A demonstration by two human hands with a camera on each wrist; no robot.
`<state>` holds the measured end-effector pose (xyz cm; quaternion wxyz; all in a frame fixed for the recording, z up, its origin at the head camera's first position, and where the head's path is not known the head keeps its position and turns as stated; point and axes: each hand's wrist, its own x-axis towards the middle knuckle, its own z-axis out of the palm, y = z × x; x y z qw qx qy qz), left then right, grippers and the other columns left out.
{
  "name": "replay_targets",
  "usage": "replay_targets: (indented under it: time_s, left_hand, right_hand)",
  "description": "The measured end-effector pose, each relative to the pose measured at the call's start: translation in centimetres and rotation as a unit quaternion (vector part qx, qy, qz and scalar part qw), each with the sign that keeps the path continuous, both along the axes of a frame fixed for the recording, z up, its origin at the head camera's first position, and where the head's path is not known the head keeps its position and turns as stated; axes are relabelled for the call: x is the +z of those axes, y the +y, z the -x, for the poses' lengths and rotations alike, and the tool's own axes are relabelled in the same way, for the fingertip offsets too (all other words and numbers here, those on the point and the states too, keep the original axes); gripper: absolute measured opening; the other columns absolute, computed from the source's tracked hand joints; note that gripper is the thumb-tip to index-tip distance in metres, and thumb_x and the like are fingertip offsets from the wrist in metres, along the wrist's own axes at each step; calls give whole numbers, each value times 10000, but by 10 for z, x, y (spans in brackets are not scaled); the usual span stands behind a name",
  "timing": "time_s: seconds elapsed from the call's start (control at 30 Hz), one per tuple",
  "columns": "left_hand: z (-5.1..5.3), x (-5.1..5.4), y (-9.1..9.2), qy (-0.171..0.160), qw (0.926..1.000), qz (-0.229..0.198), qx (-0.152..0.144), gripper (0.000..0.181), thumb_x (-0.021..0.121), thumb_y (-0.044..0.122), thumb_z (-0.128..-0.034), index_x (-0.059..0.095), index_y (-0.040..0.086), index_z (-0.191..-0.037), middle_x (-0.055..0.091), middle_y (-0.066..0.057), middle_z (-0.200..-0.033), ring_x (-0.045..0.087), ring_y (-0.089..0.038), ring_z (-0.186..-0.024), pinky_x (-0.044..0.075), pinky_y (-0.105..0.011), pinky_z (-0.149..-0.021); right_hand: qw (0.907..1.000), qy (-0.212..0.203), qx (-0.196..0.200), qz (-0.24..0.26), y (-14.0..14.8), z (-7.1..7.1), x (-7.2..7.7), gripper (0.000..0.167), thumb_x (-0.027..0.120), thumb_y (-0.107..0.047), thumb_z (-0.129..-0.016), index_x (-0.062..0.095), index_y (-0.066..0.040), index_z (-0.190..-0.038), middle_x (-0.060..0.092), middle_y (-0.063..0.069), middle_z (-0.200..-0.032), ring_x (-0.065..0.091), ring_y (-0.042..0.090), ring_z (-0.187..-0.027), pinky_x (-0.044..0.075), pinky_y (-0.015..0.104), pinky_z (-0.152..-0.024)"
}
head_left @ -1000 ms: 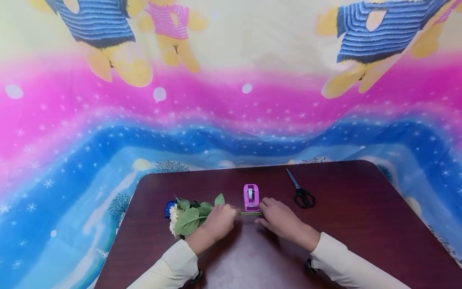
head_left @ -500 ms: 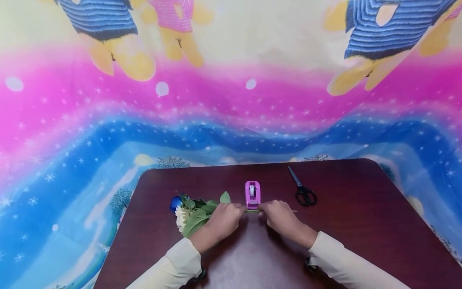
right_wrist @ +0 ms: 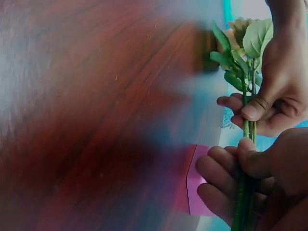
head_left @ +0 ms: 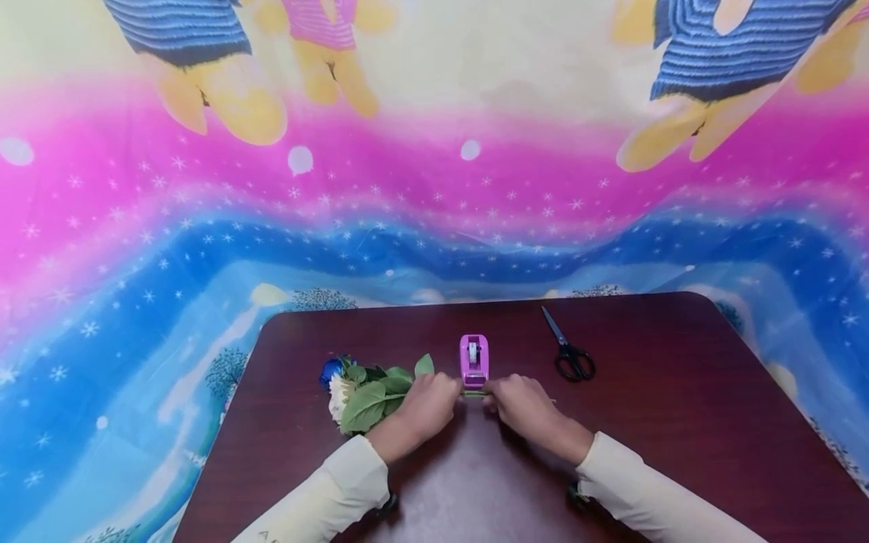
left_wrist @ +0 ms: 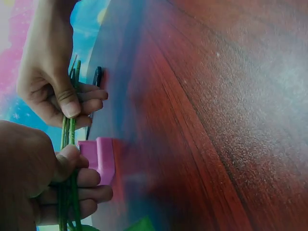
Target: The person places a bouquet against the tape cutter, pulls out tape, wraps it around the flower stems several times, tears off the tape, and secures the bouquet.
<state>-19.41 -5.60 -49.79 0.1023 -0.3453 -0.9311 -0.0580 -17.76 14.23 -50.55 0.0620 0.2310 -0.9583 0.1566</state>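
Note:
A small bunch of flowers lies sideways across my hands: a blue rose, a cream flower and broad green leaves stick out on the left. Its thin green stems run to the right. My left hand grips the stems just below the leaves, thumb on top. Close beside it, my right hand pinches the same stems nearer their cut ends, leaving a short stretch of stem showing between the hands. A pink tape dispenser stands right behind that stretch.
Black-handled scissors lie on the dark red wooden table, right of the dispenser, blades pointing away. Behind the table's far edge hangs a cloth printed with bears and snowflakes.
My right hand has closed round the stems; a second ago its fingers were looser at their ends. Both hands and the flowers have shifted slightly, and the view has tilted a little.

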Motion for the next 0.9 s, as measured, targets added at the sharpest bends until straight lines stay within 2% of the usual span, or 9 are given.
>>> replay_targets:
  time_s: [0.13, 0.23, 0.33, 0.47, 0.53, 0.6, 0.67, 0.77, 0.9]
  left_hand:
    - [5, -6, 3, 82, 9999, -42, 43, 223, 771, 133, -866, 628, 174, -700, 696, 20, -666, 680, -183, -606, 542, -356, -560]
    - [8, -11, 4, 149, 9999, -11, 44, 205, 772, 173, -881, 654, 171, -714, 696, 20, -671, 684, -187, -609, 538, -357, -552]
    - [9, -14, 5, 165, 9998, 40, 60, 200, 767, 181, -890, 661, 167, -721, 690, 17, -665, 678, -187, -599, 532, -357, -542]
    - [11, -15, 8, 159, 9998, 64, 76, 211, 763, 159, -879, 649, 169, -701, 685, 19, -665, 673, -191, -593, 529, -363, -540]
    - [12, -15, 9, 154, 9998, 56, 99, 207, 764, 155, -872, 655, 173, -696, 689, 20, -672, 676, -195, -600, 529, -370, -549]
    - [12, -16, 10, 147, 9998, 64, 136, 201, 762, 157, -871, 666, 178, -695, 693, 20, -677, 679, -198, -606, 530, -374, -553]
    - [13, -17, 10, 152, 9997, 71, 166, 179, 766, 150, -862, 681, 177, -707, 694, 19, -681, 679, -199, -607, 531, -377, -554]
    - [14, -20, 10, 180, 9997, 40, 163, 139, 769, 135, -849, 708, 177, -732, 692, 22, -685, 677, -199, -605, 532, -375, -553]
    - [16, -23, 10, 243, 9996, -12, 148, 100, 777, 142, -847, 740, 180, -763, 695, 28, -696, 684, -193, -616, 537, -373, -562]
  right_hand:
    - [9988, -288, -353, 174, 0, 3, 1, 144, 708, -233, -972, 735, -148, -858, 600, -87, -671, 534, 49, -612, 445, 253, -538]
    - [9969, -154, -616, 470, -1, 8, 2, 119, 688, -217, -987, 707, -128, -910, 615, -60, -750, 588, 96, -708, 494, 293, -605]
    - [9940, -55, -763, 780, -4, 15, 4, 104, 695, -165, -981, 667, -84, -1039, 654, 6, -870, 594, 146, -803, 512, 330, -673]
    - [9869, -436, -832, 1312, -9, 25, 5, 210, 686, -102, -978, 600, -35, -1157, 704, 82, -1001, 644, 210, -920, 546, 379, -749]
    - [9780, -845, -930, 1667, -12, 28, 5, 230, 677, -86, -979, 582, -24, -1179, 727, 115, -1044, 685, 251, -976, 569, 409, -804]
    - [9637, -1295, -1126, 2045, -14, 31, 4, 237, 666, -81, -984, 572, -16, -1192, 736, 145, -1080, 708, 281, -1032, 575, 428, -865]
    - [9443, -1730, -1360, 2447, -16, 32, 5, 238, 661, -81, -987, 568, -4, -1192, 736, 173, -1103, 717, 304, -1059, 575, 431, -898]
    - [9063, -2298, -1694, 3116, -19, 33, 6, 237, 648, -60, -988, 555, 29, -1187, 725, 215, -1112, 710, 314, -1052, 575, 403, -865]
    - [8587, -2806, -1977, 3805, -21, 36, 8, 266, 647, -30, -972, 536, 74, -1190, 696, 246, -1084, 666, 255, -956, 537, 321, -796]
